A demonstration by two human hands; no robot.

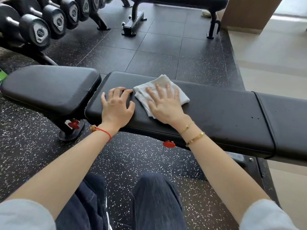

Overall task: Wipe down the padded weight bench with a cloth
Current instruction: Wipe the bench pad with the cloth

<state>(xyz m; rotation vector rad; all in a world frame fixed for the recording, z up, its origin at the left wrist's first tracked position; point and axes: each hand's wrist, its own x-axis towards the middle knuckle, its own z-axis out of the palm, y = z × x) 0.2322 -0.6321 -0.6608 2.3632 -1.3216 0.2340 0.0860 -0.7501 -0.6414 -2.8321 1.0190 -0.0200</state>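
A black padded weight bench [224,113] runs across the view from left to right, with a separate seat pad [49,87] at its left end. A folded white cloth [166,85] lies on the long back pad near its left end. My right hand [164,105] presses flat on the cloth with fingers spread. My left hand [116,105] rests on the bare pad just left of the cloth, fingers curled and apart, holding nothing. A few small droplets [254,117] dot the pad further right.
A rack of black dumbbells [41,24] stands at the back left. A second bench [179,2] sits at the back on the speckled rubber floor [157,52]. Red adjustment knobs [169,144] stick out under the bench. My knees are below the near edge.
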